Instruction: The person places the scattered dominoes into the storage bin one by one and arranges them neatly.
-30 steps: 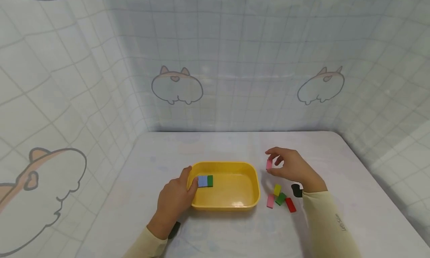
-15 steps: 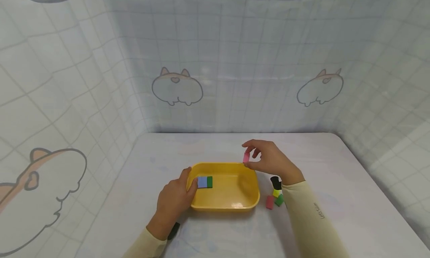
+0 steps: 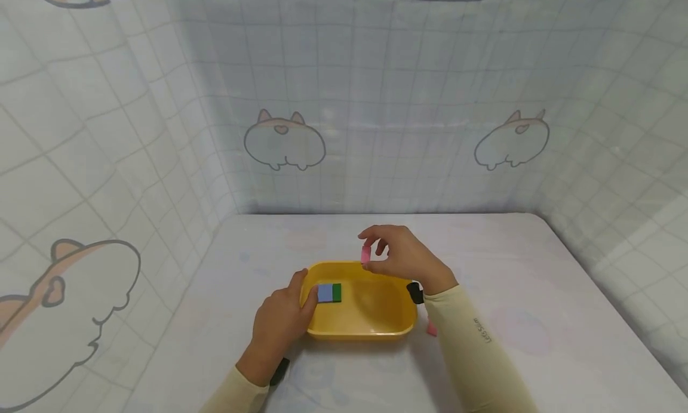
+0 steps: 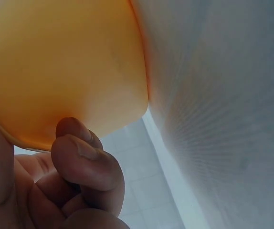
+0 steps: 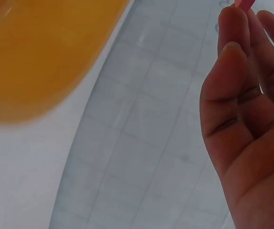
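A yellow plastic tray (image 3: 360,336) stands on the table, and my left hand (image 3: 282,319) grips its left rim, thumb over the inside. From below, the left wrist view shows curled fingers (image 4: 89,162) against the tray's outer wall (image 4: 70,62). Inside the tray, light blue blocks (image 3: 325,293) lie side by side with a green block (image 3: 337,292), partly covered by the left thumb. Above the tray's far rim my right hand (image 3: 403,253) pinches a small pink block (image 3: 366,255) upright between thumb and fingers. Only a sliver of that block shows in the right wrist view.
Right of the tray a second pink block (image 3: 432,328) peeks out beside the right sleeve (image 3: 473,347), which hides the other loose blocks. A patterned cloth wall (image 3: 365,186) rises behind the table's far edge.
My right hand has carried the pink block leftward from the table on the right to above the tray. The sleeve now covers the loose blocks. My left hand stays on the rim.
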### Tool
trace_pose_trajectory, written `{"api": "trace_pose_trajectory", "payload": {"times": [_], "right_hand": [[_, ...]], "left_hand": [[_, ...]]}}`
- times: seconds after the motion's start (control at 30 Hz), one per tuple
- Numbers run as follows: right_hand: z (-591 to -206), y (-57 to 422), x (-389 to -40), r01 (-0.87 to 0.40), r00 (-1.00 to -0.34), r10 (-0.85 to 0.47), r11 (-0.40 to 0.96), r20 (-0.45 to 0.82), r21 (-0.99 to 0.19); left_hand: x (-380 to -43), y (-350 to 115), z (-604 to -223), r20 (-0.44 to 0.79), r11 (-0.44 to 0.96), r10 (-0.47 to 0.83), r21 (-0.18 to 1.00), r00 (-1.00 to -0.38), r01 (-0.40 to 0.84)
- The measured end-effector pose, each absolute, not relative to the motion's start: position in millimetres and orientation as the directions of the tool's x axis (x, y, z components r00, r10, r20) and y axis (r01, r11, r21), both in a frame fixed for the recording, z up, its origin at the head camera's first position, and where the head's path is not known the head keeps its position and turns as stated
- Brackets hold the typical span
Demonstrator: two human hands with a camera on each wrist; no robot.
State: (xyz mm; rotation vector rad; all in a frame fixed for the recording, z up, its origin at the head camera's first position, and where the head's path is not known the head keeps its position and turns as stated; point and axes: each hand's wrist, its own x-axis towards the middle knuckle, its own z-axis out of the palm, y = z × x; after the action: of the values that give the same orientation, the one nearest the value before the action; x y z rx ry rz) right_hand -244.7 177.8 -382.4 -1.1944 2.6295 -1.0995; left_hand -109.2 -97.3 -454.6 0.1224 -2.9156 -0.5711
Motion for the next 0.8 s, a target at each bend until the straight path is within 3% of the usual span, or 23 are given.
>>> {"api": "trace_pose_trajectory", "payload": {"times": [0.27, 0.47, 0.63, 0.8], "right_hand": [[-390.6, 159.3, -235.7, -0.601, -0.708, -0.680, 0.439, 0.189, -0.668], [-396.3, 145.8, -230.5, -0.597, -0.706, -0.688, 0.450, 0.168, -0.665], [-398.9, 137.2, -225.5, -0.611, -0.690, -0.709, 0.467, 0.142, -0.639], [-404.2, 125.7, -223.2, -0.694, -0.634, -0.757, 0.469, 0.156, -0.546]], "left_hand": [[-107.3, -97.0, -458.3, 0.107, 0.928, -0.124, 0.366, -0.986, -0.077], [-105.8, -99.4, -458.7, 0.146, 0.932, -0.121, 0.358, -0.982, -0.061], [-105.3, -101.1, -456.9, 0.159, 0.929, -0.106, 0.367, -0.982, -0.040], [-104.7, -103.3, -456.6, 0.164, 0.930, -0.101, 0.365, -0.981, -0.035]]}}
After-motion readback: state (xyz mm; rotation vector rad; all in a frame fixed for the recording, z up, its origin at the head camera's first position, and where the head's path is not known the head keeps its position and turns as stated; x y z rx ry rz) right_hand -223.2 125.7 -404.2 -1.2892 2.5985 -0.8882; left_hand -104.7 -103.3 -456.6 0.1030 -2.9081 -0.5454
